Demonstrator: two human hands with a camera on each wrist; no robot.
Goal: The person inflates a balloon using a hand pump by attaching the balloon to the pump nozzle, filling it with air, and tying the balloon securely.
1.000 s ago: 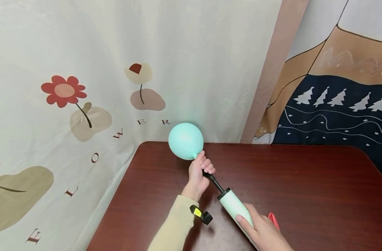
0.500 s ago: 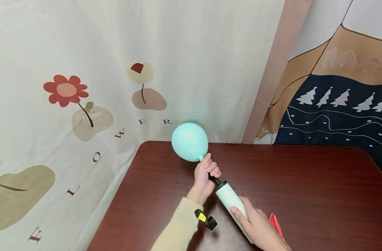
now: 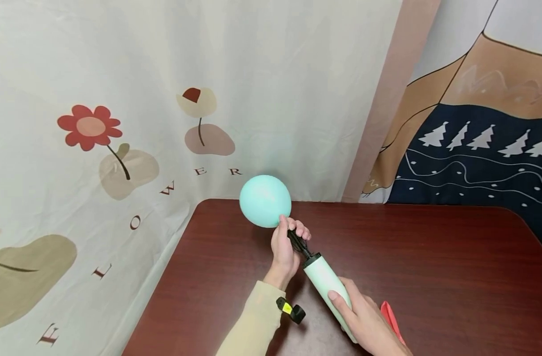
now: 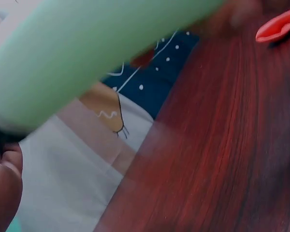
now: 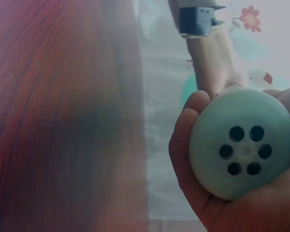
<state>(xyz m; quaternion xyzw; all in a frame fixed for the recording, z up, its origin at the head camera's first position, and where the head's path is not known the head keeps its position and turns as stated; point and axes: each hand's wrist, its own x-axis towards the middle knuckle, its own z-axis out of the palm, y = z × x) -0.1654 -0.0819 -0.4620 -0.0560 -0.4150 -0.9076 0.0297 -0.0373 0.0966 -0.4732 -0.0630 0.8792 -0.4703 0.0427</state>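
Note:
An inflated light-blue balloon (image 3: pixel 264 200) stands over the far edge of the table. My left hand (image 3: pixel 285 247) pinches its neck, which the thumb and fingers hide. Between those fingers lies the black nozzle end (image 3: pixel 299 243) of a pale green balloon pump (image 3: pixel 326 283). My right hand (image 3: pixel 361 314) grips the pump's barrel, which slants down to the right. In the right wrist view the round end cap (image 5: pixel 246 150), with several holes, sits inside the curled right hand (image 5: pixel 186 150). Close up in the left wrist view, the green barrel (image 4: pixel 87 58) crosses the top.
A red, flat, limp item (image 3: pixel 391 319) lies on the dark reddish table (image 3: pixel 453 267), just beyond my right hand. A black wrist device (image 3: pixel 292 310) is strapped to the left sleeve. Printed curtains (image 3: pixel 297 99) hang behind the table's far edge.
The pump's barrel has slid up toward my left hand, covering the black rod. The left fingers have since loosened a little, showing more of the nozzle. The balloon shifted right, then back left.

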